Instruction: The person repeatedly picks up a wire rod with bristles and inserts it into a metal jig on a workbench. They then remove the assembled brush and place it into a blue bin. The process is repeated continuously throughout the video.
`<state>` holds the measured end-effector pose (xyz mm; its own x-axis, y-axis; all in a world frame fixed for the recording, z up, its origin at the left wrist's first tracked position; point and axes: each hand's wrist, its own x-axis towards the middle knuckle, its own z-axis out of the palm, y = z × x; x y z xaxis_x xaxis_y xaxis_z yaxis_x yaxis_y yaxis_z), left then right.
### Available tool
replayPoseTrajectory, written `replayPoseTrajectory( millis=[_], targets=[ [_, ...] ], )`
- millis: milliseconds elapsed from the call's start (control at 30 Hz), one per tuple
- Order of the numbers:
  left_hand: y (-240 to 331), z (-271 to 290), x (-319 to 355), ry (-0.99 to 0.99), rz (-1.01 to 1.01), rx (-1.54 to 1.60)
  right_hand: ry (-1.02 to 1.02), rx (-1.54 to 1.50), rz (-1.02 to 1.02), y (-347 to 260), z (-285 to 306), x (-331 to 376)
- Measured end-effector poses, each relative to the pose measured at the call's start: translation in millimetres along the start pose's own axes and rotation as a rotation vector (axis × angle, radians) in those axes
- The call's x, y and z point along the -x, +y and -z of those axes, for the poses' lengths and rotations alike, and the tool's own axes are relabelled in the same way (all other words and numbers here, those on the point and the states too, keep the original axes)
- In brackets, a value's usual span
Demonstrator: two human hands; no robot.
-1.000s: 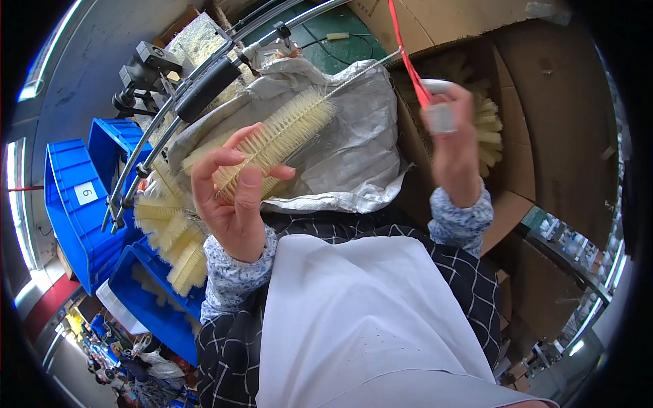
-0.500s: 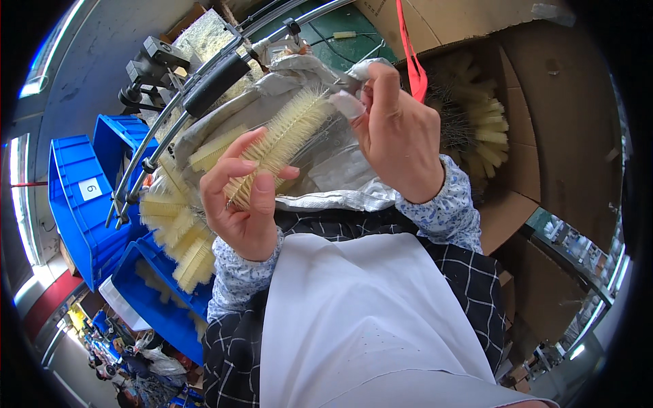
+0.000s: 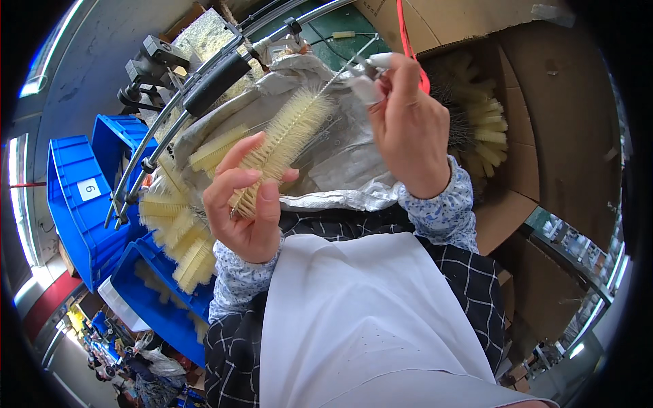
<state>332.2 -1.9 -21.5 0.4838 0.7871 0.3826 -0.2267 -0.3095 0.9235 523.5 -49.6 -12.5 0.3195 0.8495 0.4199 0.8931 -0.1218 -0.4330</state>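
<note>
My left hand (image 3: 243, 204) is closed around the lower end of a pale yellow twisted-wire bottle brush (image 3: 289, 132), which tilts up to the right. From the brush's upper end runs a bare twisted wire stem (image 3: 347, 66). Beside that stem is my right hand (image 3: 408, 119), its thumb and forefinger tips covered in white and pinched together. A small dark grey thing shows between those fingertips, too little of it to name. Below the brush lies a whitish sack (image 3: 343, 166), spread across a lap, with another yellow brush (image 3: 218, 148) on it.
On the left, more yellow brushes (image 3: 180, 234) are bunched over blue plastic bins (image 3: 81, 197). A metal frame with a black sleeve (image 3: 218, 85) crosses the upper left. A cardboard box (image 3: 520, 126) at right holds several brushes, stems inward; a red strap (image 3: 406, 30) hangs near it.
My right hand has shifted slightly right and up along the wire stem, uncovering more of it. My left hand keeps the brush in nearly the same place.
</note>
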Motion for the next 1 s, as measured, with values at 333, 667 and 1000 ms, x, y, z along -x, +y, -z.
replayPoseTrajectory(
  millis=[333,667,1000],
  targets=[
    [-4,1,0,-0.004,-0.069,-0.095,-0.129,-0.218,0.054,-3,7,13],
    [-10,2,4,-0.07,-0.215,-0.285,-0.099,-0.259,0.004,-5,-8,10],
    [-9,1,4,-0.092,-0.224,-0.309,-0.115,-0.308,-0.018,-4,-8,5]
  ],
)
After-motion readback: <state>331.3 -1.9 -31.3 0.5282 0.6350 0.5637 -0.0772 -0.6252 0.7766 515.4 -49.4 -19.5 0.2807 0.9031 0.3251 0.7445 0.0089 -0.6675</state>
